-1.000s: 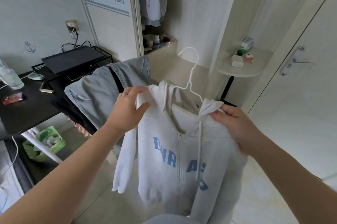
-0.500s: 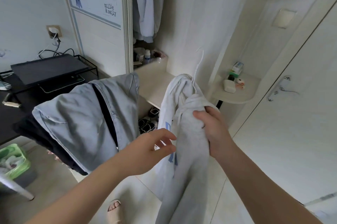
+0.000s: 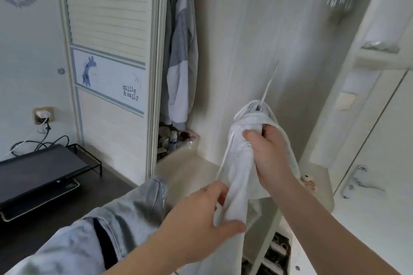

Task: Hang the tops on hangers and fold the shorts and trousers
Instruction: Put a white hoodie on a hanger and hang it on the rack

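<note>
A light grey hoodie (image 3: 240, 158) hangs bunched on a white wire hanger (image 3: 269, 83), whose hook sticks up, blurred, in front of the wardrobe wall. My right hand (image 3: 268, 154) is closed around the hoodie just below the hanger's neck. My left hand (image 3: 201, 218) pinches the hoodie's hanging body lower down. Pale grey trousers (image 3: 107, 230) with a black garment under them lie draped at the lower left. A grey and white jacket (image 3: 181, 55) hangs inside the open wardrobe.
A black desk with a laptop on a wire stand (image 3: 44, 172) sits at the left. The wardrobe's sliding door (image 3: 109, 51) stands beside the opening, with small bottles (image 3: 173, 140) on its shelf. A rounded corner shelf (image 3: 321, 183) and a door handle (image 3: 357, 178) are at the right.
The view has tilted up toward the wardrobe. My right hand has lifted the hoodie higher, and my left hand, open half a second ago, now grips the fabric.
</note>
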Demonstrator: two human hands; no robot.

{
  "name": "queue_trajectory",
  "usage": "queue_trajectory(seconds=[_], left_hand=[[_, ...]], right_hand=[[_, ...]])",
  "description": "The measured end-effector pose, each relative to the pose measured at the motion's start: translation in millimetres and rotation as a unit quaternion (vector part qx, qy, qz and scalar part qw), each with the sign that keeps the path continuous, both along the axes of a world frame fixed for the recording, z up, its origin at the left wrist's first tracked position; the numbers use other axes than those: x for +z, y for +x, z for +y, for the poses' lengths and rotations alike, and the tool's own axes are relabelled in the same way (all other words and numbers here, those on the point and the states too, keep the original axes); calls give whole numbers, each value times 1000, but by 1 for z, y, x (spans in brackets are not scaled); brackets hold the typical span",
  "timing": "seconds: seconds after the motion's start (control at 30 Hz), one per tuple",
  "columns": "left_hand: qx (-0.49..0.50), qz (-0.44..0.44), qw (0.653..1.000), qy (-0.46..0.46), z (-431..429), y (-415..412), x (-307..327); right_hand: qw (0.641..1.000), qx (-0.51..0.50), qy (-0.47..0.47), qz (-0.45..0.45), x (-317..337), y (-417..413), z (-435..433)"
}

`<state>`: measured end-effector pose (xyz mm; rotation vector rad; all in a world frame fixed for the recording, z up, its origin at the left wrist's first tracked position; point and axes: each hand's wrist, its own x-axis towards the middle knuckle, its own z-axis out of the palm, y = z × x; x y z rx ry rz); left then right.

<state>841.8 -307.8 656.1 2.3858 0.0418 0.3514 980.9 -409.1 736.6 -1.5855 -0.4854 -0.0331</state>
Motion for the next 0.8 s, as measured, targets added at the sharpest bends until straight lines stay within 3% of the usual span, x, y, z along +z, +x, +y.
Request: queue_trajectory(seconds=[0.13, 0.43, 0.8], left_hand=[[19, -65, 994, 88, 52, 42, 46], [41, -152, 972, 172, 150, 145, 142], [110, -189, 932, 289, 207, 282, 232]], right_hand=[[998, -10, 16, -60, 46, 39, 47], [983, -13, 83, -165, 150, 137, 139], [955, 13, 130, -267, 250, 282, 215]])
